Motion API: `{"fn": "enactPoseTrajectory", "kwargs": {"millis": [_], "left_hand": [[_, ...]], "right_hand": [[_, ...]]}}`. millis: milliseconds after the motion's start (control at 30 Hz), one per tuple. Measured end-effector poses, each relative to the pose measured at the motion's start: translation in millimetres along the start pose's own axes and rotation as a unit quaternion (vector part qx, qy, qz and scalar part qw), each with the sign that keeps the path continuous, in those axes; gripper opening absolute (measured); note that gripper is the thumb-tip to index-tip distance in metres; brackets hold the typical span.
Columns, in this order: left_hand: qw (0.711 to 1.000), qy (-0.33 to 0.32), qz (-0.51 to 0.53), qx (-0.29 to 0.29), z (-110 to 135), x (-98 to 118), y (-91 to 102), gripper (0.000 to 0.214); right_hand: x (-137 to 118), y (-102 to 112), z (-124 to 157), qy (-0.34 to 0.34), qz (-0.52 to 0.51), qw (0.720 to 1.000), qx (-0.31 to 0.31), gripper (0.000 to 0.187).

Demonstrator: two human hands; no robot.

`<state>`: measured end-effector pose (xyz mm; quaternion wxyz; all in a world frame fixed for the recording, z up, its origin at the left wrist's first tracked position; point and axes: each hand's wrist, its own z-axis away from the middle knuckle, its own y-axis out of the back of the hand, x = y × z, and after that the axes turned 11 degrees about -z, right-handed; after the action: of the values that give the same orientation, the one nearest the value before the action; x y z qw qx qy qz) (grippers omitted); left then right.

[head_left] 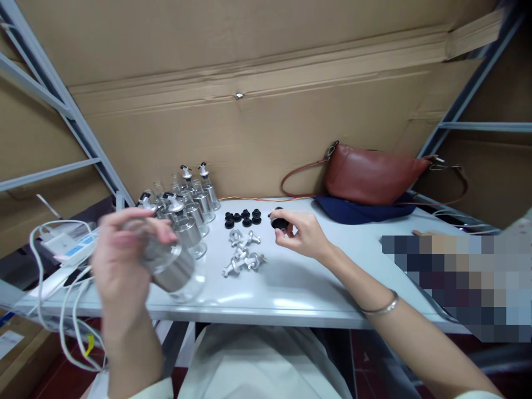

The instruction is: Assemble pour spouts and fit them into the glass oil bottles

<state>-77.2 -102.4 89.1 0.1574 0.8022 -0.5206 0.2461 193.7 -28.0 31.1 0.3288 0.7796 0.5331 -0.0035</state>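
Note:
My left hand (124, 249) is wrapped round a glass bottle with a steel sleeve (172, 269), tilted above the table's front left; the hand is blurred by motion. My right hand (301, 233) pinches a small black cap (279, 223) just over the white table (299, 288). Several more black caps (243, 218) lie in a group to its left. In front of them lie several small silver spout parts (243, 252). A cluster of finished steel-and-glass bottles with spout tops (189, 205) stands at the back left.
A brown leather bag (369, 174) rests on a dark blue cloth (353, 211) at the back right. White cables and a power strip (62, 246) lie at the left edge. Cardboard walls and a grey shelf frame surround the table. Another person's hand (428, 235) rests at the right.

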Motion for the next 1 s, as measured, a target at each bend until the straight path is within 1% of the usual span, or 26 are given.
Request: {"fn": "enactPoseTrajectory", "kwargs": {"millis": [33, 67, 100, 167, 200, 267, 333, 400, 467, 567, 667, 767, 833, 933, 1000], "left_hand": [[0.996, 0.037, 0.042, -0.073, 7.5, 4.0, -14.7, 0.028], [0.983, 0.069, 0.089, -0.145, 14.5, 5.8, -29.1, 0.025], [0.963, 0.096, 0.131, -0.213, 20.9, 5.6, -42.9, 0.024], [0.922, 0.121, 0.180, -0.321, 32.0, 1.2, -67.9, 0.024], [0.904, 0.123, 0.192, -0.361, 36.6, -2.2, -78.6, 0.027], [0.880, 0.113, 0.206, -0.412, 43.7, -9.7, -95.9, 0.034], [0.870, 0.102, 0.220, -0.430, 47.7, -16.5, -107.7, 0.040], [0.865, 0.107, 0.233, -0.430, 48.4, -21.7, -115.3, 0.046], [0.861, 0.127, 0.237, -0.431, 46.5, -25.4, -120.4, 0.054], [0.858, 0.155, 0.226, -0.434, 41.4, -28.7, -125.0, 0.066], [0.849, 0.160, 0.227, -0.449, 35.6, -30.7, -126.2, 0.063], [0.817, 0.177, 0.236, -0.496, 29.7, -32.6, -125.4, 0.047], [0.789, 0.195, 0.242, -0.530, 25.8, -34.3, -125.4, 0.039], [0.752, 0.218, 0.253, -0.569, 20.8, -37.1, -127.1, 0.035], [0.737, 0.230, 0.260, -0.580, 18.6, -38.8, -128.5, 0.034]], "right_hand": [[-0.6, 0.3, -0.2, 0.003, 0.004, 1.000, 0.006, 0.020], [-1.2, 0.7, -0.3, 0.005, 0.009, 1.000, 0.012, 0.019], [-1.8, 1.3, -0.3, 0.006, 0.014, 1.000, 0.020, 0.019], [-2.5, 2.4, 0.4, 0.012, 0.020, 0.999, 0.041, 0.020], [-2.4, 2.9, 1.1, 0.017, 0.021, 0.998, 0.058, 0.021], [-1.3, 3.3, 2.8, 0.033, 0.018, 0.993, 0.113, 0.022], [0.7, 2.7, 4.4, 0.054, -0.001, 0.980, 0.191, 0.024], [2.3, 1.2, 5.3, 0.079, -0.037, 0.963, 0.255, 0.024], [2.6, -0.9, 5.4, 0.101, -0.071, 0.953, 0.277, 0.021], [1.0, -4.9, 5.1, 0.104, -0.095, 0.956, 0.259, 0.017], [-1.0, -10.5, 5.3, 0.096, -0.118, 0.959, 0.240, 0.023], [-2.2, -16.5, 6.3, 0.100, -0.165, 0.959, 0.206, 0.028], [-2.7, -19.7, 7.6, 0.112, -0.191, 0.961, 0.164, 0.030], [-3.6, -21.6, 9.5, 0.137, -0.213, 0.961, 0.113, 0.029], [-4.7, -21.2, 10.1, 0.140, -0.219, 0.961, 0.094, 0.029]]}}
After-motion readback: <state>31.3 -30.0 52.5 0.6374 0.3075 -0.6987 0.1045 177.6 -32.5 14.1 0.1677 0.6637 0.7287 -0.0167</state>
